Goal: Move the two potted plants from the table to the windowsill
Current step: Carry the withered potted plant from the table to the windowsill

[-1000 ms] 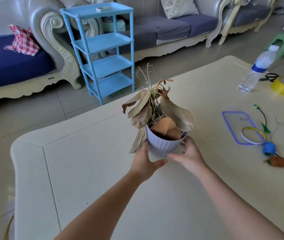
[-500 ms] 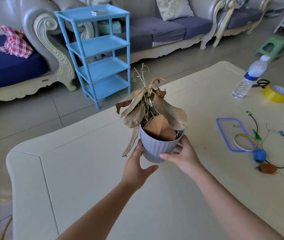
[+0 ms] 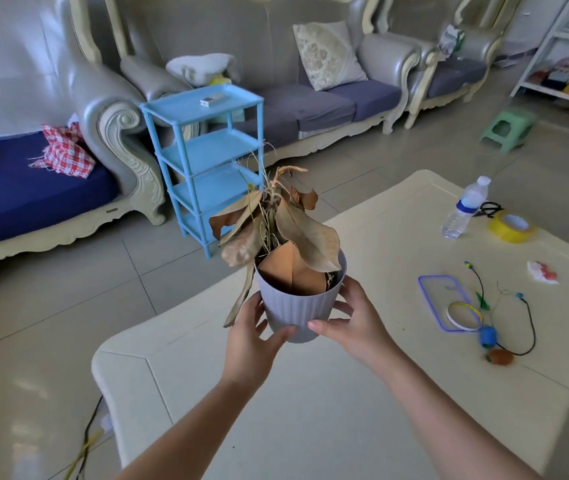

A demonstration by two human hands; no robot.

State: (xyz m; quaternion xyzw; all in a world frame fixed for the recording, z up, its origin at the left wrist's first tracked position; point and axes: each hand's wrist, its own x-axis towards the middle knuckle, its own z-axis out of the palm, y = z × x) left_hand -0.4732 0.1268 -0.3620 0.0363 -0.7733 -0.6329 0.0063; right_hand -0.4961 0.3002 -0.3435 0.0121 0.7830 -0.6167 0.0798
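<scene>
The potted plant (image 3: 299,303), a ribbed pale-lilac pot with dry brown leaves drooping over its rim, is held up in the air above the near end of the cream table (image 3: 311,410), clear of the tabletop and roughly upright. The left hand (image 3: 252,337) cups the pot's left side low down, thumb reaching across the front near the base and the fingers wrapped around the far side, slightly spread. The right hand (image 3: 352,320) clasps the right side, thumb pressed against the front wall and the fingers curled around the back just under the rim. One long withered leaf hangs down past the left hand's knuckles. Further along the table on the right lie a plastic water bottle (image 3: 465,209), a roll of yellow tape (image 3: 511,227), a clear phone case with a blue edge (image 3: 444,301) and a few small toys on cords. Behind the plant, on the tiled floor, stands a light-blue shelf rack (image 3: 207,157) in front of grey sofas.
</scene>
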